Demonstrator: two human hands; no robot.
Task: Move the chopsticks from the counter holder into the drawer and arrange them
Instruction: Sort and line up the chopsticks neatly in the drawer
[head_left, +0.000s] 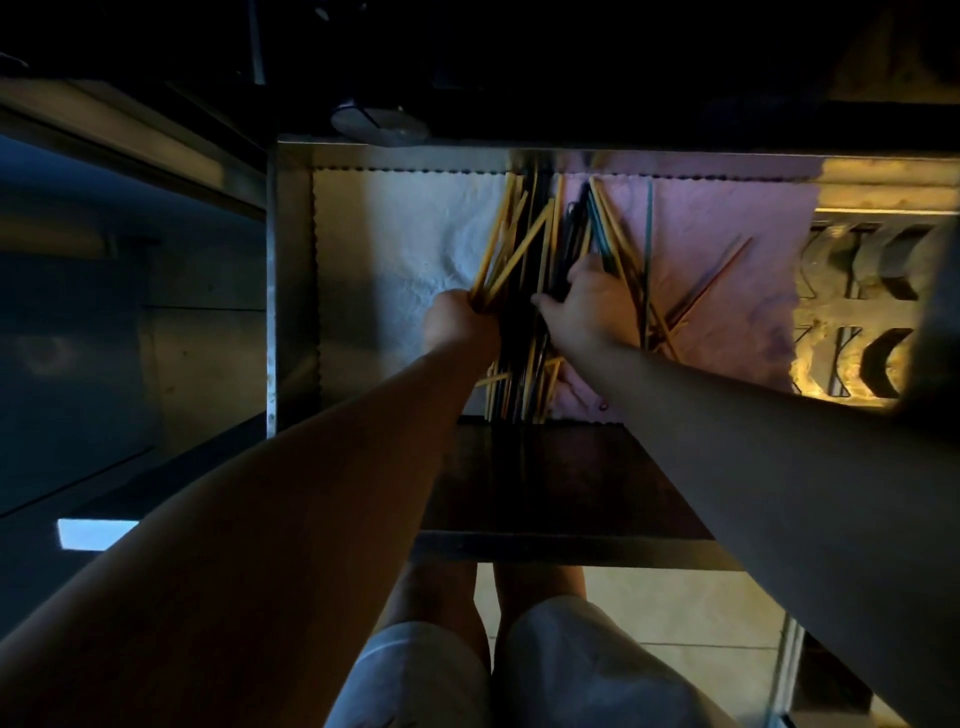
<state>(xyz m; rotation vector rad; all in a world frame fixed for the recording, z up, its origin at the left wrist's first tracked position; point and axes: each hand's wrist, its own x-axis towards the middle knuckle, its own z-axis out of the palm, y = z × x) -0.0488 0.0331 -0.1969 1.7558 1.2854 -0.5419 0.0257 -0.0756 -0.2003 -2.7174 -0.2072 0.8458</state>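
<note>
Drawer (291, 270) pulled open, both arms reaching in. Chopsticks (524, 249) are in the drawer, heaped in 1 messy pile down the middle, where the white cloth (395, 234) and pink cloth (727, 218) liners meet. So the moving part looks mostly done. The counter holder is not in view, so I can't tell if any remain there. Left hand (460, 322) is closed round a fan of yellow ones at their near ends. Right hand (592, 306) is just beside it, fingers curled over a dark bundle, thumb out to the side. Arranging is what's left: sticks cross at angles, colours are mixed, and a few strays (711, 286) lie apart on the pink cloth. My guess is sorting is under way, far from tidy.
</note>
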